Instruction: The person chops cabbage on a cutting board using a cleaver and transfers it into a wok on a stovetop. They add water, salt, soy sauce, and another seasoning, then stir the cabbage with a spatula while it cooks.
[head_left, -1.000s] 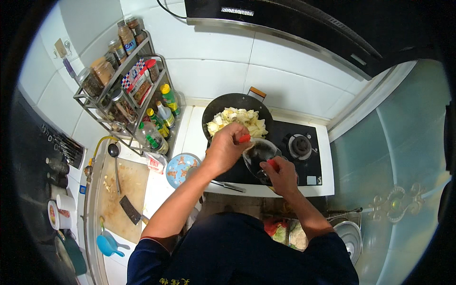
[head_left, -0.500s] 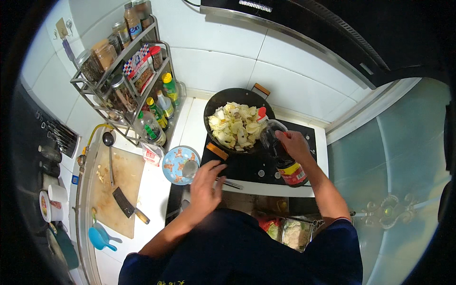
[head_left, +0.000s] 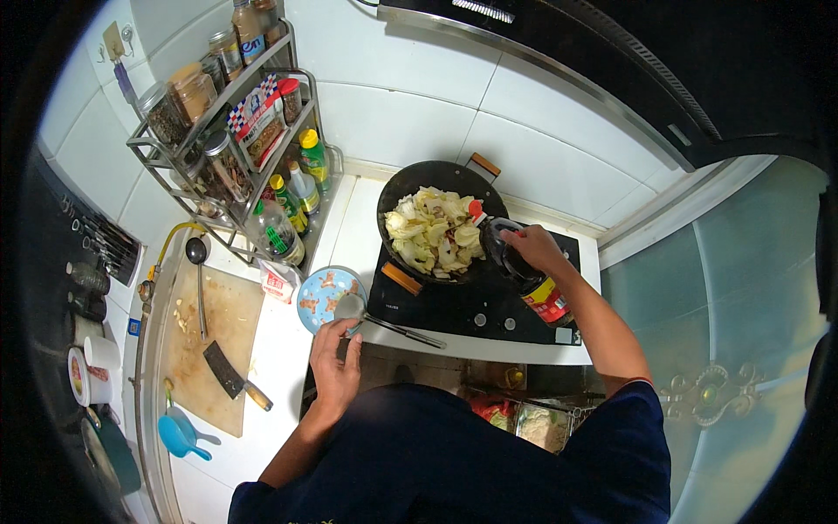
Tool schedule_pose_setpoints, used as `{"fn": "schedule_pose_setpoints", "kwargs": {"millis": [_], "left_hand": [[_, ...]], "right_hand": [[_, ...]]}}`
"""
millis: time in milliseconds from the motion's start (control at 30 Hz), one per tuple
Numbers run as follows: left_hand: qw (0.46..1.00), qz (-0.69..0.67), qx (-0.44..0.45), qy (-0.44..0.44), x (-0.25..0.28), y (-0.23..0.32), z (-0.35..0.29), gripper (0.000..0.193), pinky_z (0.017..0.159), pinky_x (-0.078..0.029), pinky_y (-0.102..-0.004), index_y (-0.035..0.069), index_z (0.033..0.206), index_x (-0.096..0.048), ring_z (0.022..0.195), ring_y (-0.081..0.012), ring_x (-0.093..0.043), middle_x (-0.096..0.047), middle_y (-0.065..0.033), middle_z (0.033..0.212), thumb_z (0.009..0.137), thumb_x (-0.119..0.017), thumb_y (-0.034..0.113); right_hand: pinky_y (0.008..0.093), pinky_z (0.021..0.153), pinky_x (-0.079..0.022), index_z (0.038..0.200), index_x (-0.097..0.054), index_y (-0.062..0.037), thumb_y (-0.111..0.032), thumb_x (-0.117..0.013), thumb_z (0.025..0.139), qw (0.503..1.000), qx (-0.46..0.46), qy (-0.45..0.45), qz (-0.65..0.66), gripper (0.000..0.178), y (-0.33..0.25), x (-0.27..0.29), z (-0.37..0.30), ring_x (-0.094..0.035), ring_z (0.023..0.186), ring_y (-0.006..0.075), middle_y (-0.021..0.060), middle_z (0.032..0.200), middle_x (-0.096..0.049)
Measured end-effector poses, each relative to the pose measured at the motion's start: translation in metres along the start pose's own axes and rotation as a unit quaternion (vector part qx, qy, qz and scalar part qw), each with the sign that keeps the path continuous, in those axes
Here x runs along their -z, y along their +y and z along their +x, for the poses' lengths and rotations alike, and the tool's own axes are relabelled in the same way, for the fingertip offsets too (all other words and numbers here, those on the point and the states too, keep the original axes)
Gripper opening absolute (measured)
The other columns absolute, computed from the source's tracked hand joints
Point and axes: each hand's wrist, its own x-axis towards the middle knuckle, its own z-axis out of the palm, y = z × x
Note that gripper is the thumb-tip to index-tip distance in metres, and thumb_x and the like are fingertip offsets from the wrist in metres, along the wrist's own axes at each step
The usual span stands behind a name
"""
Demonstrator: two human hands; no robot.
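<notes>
My right hand (head_left: 534, 249) is closed around the neck end of a dark sauce bottle (head_left: 546, 301) with a red and yellow label. The bottle is tilted, its open red and white flip cap (head_left: 477, 210) over the right side of a black wok (head_left: 393, 194). Cut cabbage (head_left: 434, 229) fills the wok; whether sauce is flowing out cannot be seen. My left hand (head_left: 337, 365) holds nothing, fingers curled loosely and apart, by the near rim of a blue patterned plate (head_left: 312, 307). A metal spatula (head_left: 351, 306) rests with its head on that plate, its handle over the hob's front edge.
The wok stands on a black glass hob (head_left: 436, 313). To the left, a cutting board (head_left: 185, 375) carries a cleaver (head_left: 225, 370) and a ladle (head_left: 199, 253). A spice rack (head_left: 316, 131) with jars and bottles stands in the corner. The range hood (head_left: 559, 52) overhangs at upper right.
My left hand has moved left and toward me, away from the spatula handle to the plate's near rim. The sauce bottle leans over further, its base raised.
</notes>
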Motion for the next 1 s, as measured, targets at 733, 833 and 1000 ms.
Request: {"fn": "schedule_pose_setpoints", "kwargs": {"millis": [733, 833, 1000], "left_hand": [[0.999, 0.03, -0.038, -0.013, -0.007, -0.01, -0.006, 0.01, 0.086, -0.045, -0.0385, 0.004, 0.096, -0.074, 0.092, -0.0286, -0.063, -0.069, -0.0102, 0.095, 0.092, -0.072, 0.012], [0.997, 0.019, -0.055, -0.053, -0.003, -0.009, -0.005, 0.017, 0.081, -0.042, -0.0373, 0.005, 0.084, -0.075, 0.081, -0.0259, -0.061, -0.067, -0.0069, 0.083, 0.094, -0.071, 0.018], [0.997, 0.021, -0.049, -0.064, -0.004, -0.01, -0.006, 0.028, 0.082, -0.04, -0.0366, 0.005, 0.084, -0.076, 0.078, -0.0255, -0.059, -0.066, -0.0067, 0.078, 0.1, -0.062, 0.022]], "right_hand": [[0.0483, 0.085, -0.054, 0.092, -0.07, 0.0132, -0.061, -0.068, 0.086, 0.998, -0.053, 0.031, -0.01, 0.075, -0.003, 0.011, 0.008, -0.072, 0.093, 0.043, 0.0339, 0.093, -0.07], [0.0489, 0.084, -0.054, 0.091, -0.07, 0.013, -0.062, -0.066, 0.087, 0.998, -0.055, 0.013, 0.004, 0.075, 0.0, 0.007, 0.007, -0.072, 0.093, 0.0429, 0.0334, 0.093, -0.07], [0.0477, 0.077, -0.054, 0.085, -0.07, 0.0108, -0.062, -0.066, 0.088, 0.997, -0.058, 0.004, 0.042, 0.073, -0.005, 0.003, 0.003, -0.072, 0.082, 0.0395, 0.0292, 0.082, -0.07]]}}
